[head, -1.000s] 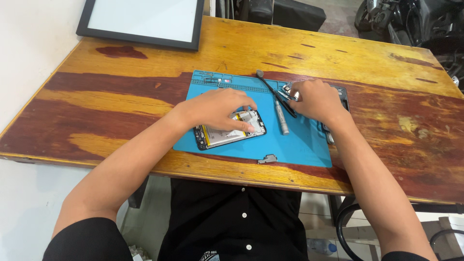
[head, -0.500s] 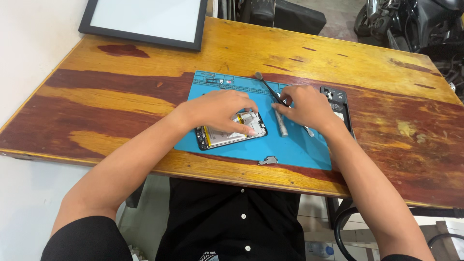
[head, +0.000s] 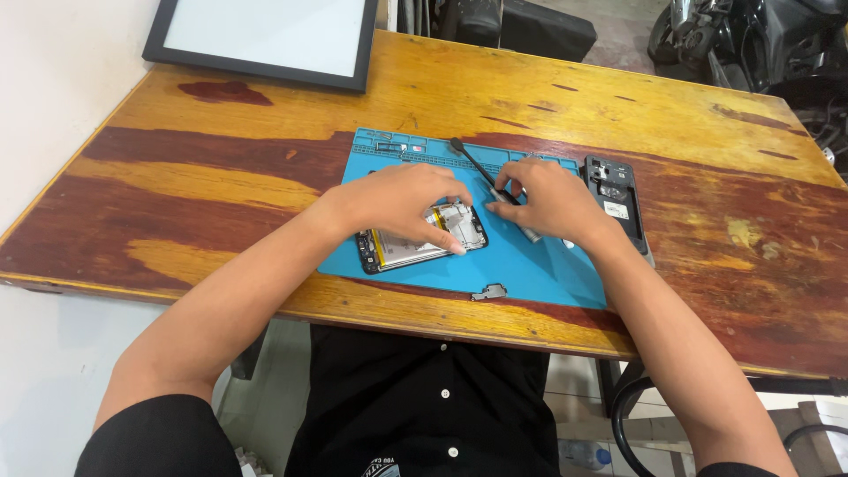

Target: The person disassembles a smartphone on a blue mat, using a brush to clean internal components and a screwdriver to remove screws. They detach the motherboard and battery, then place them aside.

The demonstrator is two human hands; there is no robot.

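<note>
An opened phone (head: 415, 243) with its back off lies on a blue work mat (head: 530, 265) on the wooden table. My left hand (head: 397, 201) rests over the phone, fingers spread and pressing on its upper end. My right hand (head: 543, 199) is just to the right, its fingers curled around a grey screwdriver (head: 521, 225) lying on the mat. A thin black spudger (head: 473, 163) lies slanted at the mat's far edge, next to my right fingertips.
The phone's black back cover (head: 616, 196) lies to the right of the mat. A small metal bracket (head: 488, 291) sits at the mat's near edge. A framed white board (head: 265, 35) stands at the table's (head: 177, 177) far left. Dark bags and machine parts stand beyond the table.
My right hand has moved left across the mat, from near the back cover to beside the phone. My left hand stays on the phone.
</note>
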